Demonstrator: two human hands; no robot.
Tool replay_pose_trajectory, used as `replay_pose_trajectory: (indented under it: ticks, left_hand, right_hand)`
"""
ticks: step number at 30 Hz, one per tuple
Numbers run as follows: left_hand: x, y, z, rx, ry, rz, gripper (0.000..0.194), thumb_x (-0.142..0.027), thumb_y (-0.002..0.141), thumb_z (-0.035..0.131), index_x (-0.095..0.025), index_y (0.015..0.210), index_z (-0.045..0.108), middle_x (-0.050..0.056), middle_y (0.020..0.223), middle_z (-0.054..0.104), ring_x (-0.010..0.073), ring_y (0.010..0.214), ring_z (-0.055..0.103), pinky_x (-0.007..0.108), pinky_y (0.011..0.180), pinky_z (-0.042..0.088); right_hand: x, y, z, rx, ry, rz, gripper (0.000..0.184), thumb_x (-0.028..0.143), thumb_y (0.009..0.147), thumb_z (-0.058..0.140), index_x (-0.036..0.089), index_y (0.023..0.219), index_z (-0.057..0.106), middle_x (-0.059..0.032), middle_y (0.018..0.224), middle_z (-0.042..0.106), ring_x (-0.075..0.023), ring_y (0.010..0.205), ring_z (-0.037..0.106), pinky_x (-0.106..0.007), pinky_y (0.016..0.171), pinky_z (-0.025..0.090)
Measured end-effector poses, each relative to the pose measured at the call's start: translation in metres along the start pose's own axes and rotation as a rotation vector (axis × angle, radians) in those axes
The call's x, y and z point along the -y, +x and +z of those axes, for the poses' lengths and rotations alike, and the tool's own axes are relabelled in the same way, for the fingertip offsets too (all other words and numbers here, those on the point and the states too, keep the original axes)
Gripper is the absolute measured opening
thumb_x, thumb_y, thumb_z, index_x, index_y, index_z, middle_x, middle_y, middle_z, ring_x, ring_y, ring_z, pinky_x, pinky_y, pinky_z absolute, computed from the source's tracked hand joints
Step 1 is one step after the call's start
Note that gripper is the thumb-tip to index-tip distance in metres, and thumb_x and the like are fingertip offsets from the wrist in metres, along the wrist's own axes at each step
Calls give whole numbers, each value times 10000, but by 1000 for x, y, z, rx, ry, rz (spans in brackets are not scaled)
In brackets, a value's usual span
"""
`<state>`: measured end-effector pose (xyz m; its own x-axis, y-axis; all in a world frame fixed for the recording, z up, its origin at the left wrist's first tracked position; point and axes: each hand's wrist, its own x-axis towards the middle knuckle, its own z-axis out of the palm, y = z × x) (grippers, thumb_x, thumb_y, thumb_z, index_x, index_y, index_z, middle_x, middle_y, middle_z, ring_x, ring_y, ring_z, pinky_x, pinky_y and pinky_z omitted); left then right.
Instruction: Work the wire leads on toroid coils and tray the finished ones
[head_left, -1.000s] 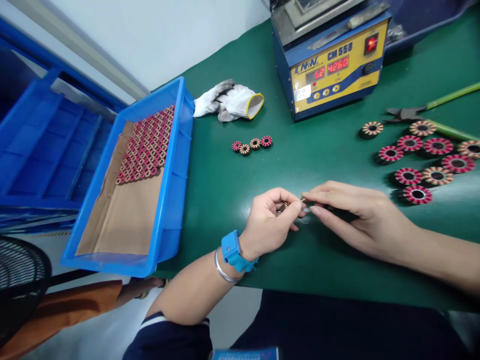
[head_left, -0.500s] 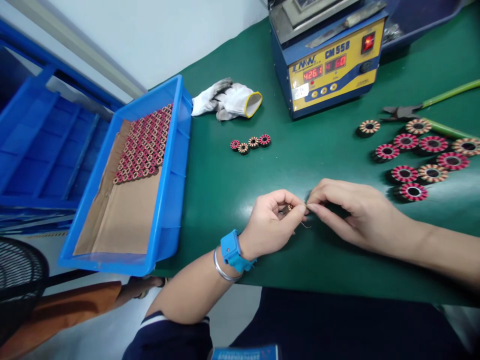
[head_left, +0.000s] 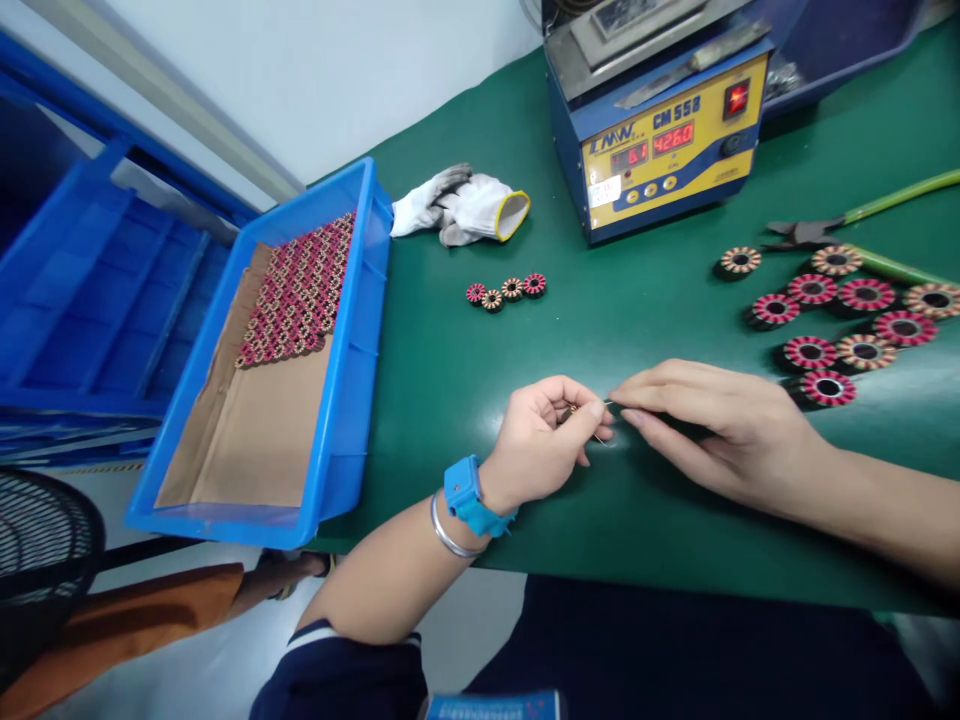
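Observation:
Pinched in my left hand (head_left: 551,430) is a small copper-wound coil (head_left: 568,412), mostly hidden by the fingers. Thin wire ends stick out of it, one curving down below the thumb. My right hand (head_left: 720,425) is just to the right, its thumb and forefinger tips close together at another wire end (head_left: 608,403). Whether both fingertips press on that wire is hard to see. Beyond my hands, a short row of small red and copper wound coils (head_left: 512,290) lies on the green table (head_left: 442,380).
At left stands a blue tray (head_left: 349,400) lined with cardboard, with many coils packed inside. White gloves (head_left: 480,205) lie beside it. A CM 558 solder pot (head_left: 667,150) is at the back. Larger wound rings (head_left: 866,350) and green-handled cutters (head_left: 806,233) are on the right.
My right thumb and forefinger have loosened slightly from their tight pinch, and a bit of wire now shows between the hands. The view has shifted a little; the solder pot's display digits differ.

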<state>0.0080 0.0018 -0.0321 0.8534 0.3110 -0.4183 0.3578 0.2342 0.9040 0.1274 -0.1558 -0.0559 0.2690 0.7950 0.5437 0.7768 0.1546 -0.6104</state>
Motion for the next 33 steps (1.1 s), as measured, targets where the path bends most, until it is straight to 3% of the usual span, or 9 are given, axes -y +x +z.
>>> replay_pose_trajectory:
  ticks: [6, 12, 17, 22, 33]
  left_hand:
    - [0, -1, 0, 26, 13, 4, 212, -283, 790, 749, -127, 759, 610, 42, 703, 664, 88, 569, 606, 139, 430, 471]
    - [1, -1, -1, 33, 4, 17, 226, -298, 777, 752, -123, 758, 611, 52, 724, 658, 119, 630, 646, 146, 419, 466]
    - [0, -1, -3, 82, -15, -9, 255, -326, 777, 764, -123, 758, 612, 52, 742, 665, 112, 624, 641, 149, 424, 467]
    - [-1, -2, -4, 171, -62, -80, 287, -357, 762, 778, -130, 738, 604, 48, 745, 672, 104, 608, 639, 148, 424, 463]
    - [0, -5, -3, 222, -102, -120, 311, -364, 744, 811, -127, 733, 610, 41, 729, 671, 100, 596, 642, 148, 431, 480]
  right_hand:
    - [1, 0, 2, -2, 36, -2, 199, 71, 965, 599, 159, 1123, 683, -92, 1006, 752, -167, 886, 726, -267, 810, 579]
    - [0, -1, 0, 29, 55, 26, 91, 117, 958, 631, 154, 1025, 680, -62, 871, 723, -143, 728, 690, -243, 662, 550]
    - [-5, 1, -6, 32, -103, -107, 147, 93, 956, 610, 173, 1062, 674, -86, 952, 744, -188, 804, 712, -290, 702, 551]
    - [-13, 0, -12, 104, -289, -303, 197, 138, 1005, 533, 195, 1164, 635, -84, 1015, 757, -200, 773, 640, -340, 638, 471]
    - [-14, -5, -20, 173, -292, -373, 265, 137, 1035, 446, 142, 1222, 633, -107, 1052, 739, -210, 797, 595, -364, 651, 428]
